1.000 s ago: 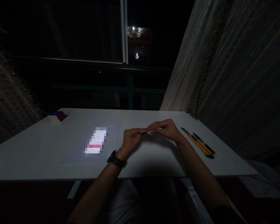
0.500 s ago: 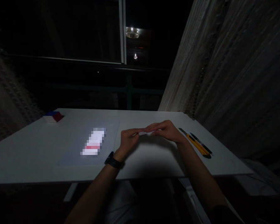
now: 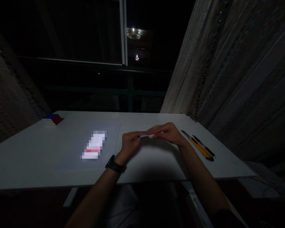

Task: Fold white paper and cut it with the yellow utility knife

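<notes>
- While the left hand (image 3: 130,142) and right hand (image 3: 170,133) pinch a small white paper (image 3: 144,136), it is to the right of the bright phone (image 3: 95,143).
- Soft, even pressing from both sides should keep it neat.

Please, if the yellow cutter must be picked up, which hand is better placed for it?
Probably the right hand: the yellow cutter lies on the table beside its forearm, while the left hand is farther away. Both hands hold a pale piece, so the right may need to let go first.
</notes>
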A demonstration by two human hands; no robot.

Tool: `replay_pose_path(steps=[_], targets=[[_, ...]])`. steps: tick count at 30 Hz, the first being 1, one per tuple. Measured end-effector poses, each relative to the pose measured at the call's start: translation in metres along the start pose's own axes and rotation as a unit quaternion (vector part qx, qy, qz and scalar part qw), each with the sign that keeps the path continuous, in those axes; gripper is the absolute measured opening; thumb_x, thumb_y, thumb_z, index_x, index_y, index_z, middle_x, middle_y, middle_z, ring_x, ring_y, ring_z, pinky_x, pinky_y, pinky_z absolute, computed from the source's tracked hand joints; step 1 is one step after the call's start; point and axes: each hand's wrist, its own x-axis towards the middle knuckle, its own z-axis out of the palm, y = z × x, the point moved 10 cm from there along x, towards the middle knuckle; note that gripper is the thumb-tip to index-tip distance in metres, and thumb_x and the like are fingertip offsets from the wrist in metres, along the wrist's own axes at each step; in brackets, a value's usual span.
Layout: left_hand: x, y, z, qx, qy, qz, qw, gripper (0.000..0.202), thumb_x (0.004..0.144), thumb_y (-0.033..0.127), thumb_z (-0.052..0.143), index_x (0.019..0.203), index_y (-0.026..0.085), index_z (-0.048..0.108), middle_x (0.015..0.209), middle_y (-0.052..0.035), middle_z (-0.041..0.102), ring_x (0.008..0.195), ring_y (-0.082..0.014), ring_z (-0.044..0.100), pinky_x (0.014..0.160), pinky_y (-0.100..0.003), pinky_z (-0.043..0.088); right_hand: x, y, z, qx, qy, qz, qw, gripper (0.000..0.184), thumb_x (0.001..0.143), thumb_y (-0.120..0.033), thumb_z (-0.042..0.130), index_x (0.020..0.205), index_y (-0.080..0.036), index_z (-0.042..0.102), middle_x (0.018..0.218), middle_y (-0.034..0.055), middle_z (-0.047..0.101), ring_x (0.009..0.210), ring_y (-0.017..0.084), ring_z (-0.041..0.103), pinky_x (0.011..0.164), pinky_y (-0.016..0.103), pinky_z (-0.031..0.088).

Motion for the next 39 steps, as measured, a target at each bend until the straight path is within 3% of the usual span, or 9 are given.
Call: replay_pose_path(steps=[14,17,20,26,29,34,39], targets=[[0.0,0.0,0.0,0.003,0.019,-0.003,1.0,0.031,0.072,0.002,0.055,0.085,0.024,0.074,0.084,0.0012,0.074,0.073,-0.0148,0.069,0.072,-0.025,0.054,0.005,-0.002,-0.006,0.013,0.059,-0.04,0.997,0.009,0.065,-0.022,0.076,0.074,-0.023,0.075,0.081,0.0041,0.074,0.081,0.02,0.068,0.075,0.032,0.053],[0.0,-0.005,0.002,-0.006,0.019,-0.046,0.999,0.022,0.074,0.011,0.059,0.083,0.024,0.075,0.082,0.0004,0.074,0.072,-0.0156,0.069,0.071,-0.026,0.052,0.005,-0.004,-0.009,-0.001,0.093,-0.042,0.995,0.005,0.067,-0.025,0.074,0.072,-0.022,0.075,0.079,0.0038,0.073,0.078,0.019,0.068,0.074,0.03,0.052],[-0.001,-0.018,0.003,-0.02,0.018,-0.129,0.991,0.01,0.074,0.024,0.066,0.078,0.021,0.075,0.076,-0.0005,0.073,0.069,-0.0165,0.067,0.067,-0.026,0.05,0.006,0.003,-0.019,-0.025,0.146,-0.011,0.989,0.011,0.067,-0.029,0.074,0.075,-0.021,0.076,0.078,0.0034,0.073,0.075,0.018,0.067,0.071,0.028,0.051],[-0.007,-0.041,0.031,-0.107,-0.103,-0.294,0.944,0.032,0.059,0.04,0.076,0.053,0.012,0.063,0.046,0.0026,0.054,0.044,-0.0088,0.046,0.043,-0.02,0.031,0.013,0.032,-0.042,-0.037,0.234,0.056,0.97,0.026,0.061,-0.038,0.076,0.051,-0.016,0.067,0.049,-0.001,0.06,0.05,0.011,0.053,0.052,0.024,0.041],[-0.011,-0.053,0.039,-0.162,-0.109,-0.352,0.915,0.034,0.053,0.04,0.08,0.055,0.011,0.062,0.05,0.0007,0.056,0.046,-0.0097,0.048,0.044,-0.021,0.033,0.014,0.058,-0.043,0.028,0.243,0.126,0.961,0.034,0.058,-0.046,0.076,0.049,-0.015,0.064,0.047,-0.0015,0.057,0.048,0.01,0.05,0.053,0.024,0.04],[-0.021,-0.076,0.056,-0.264,-0.134,-0.436,0.85,0.041,0.049,0.036,0.083,0.076,0.008,0.069,0.068,-0.0081,0.067,0.056,-0.0173,0.06,0.053,-0.027,0.044,0.001,0.101,-0.03,0.125,0.224,0.228,0.939,0.043,0.056,-0.054,0.075,0.053,-0.012,0.064,0.051,0.0019,0.06,0.049,0.012,0.053,0.051,0.025,0.04],[-0.026,-0.084,0.057,-0.273,-0.163,-0.44,0.84,0.035,0.052,0.035,0.082,0.073,0.01,0.069,0.068,-0.0071,0.068,0.057,-0.0157,0.06,0.056,-0.026,0.045,-0.012,0.122,-0.024,0.165,0.229,0.24,0.929,0.041,0.055,-0.052,0.077,0.056,-0.012,0.066,0.055,0.0042,0.063,0.051,0.013,0.055,0.053,0.027,0.044]])
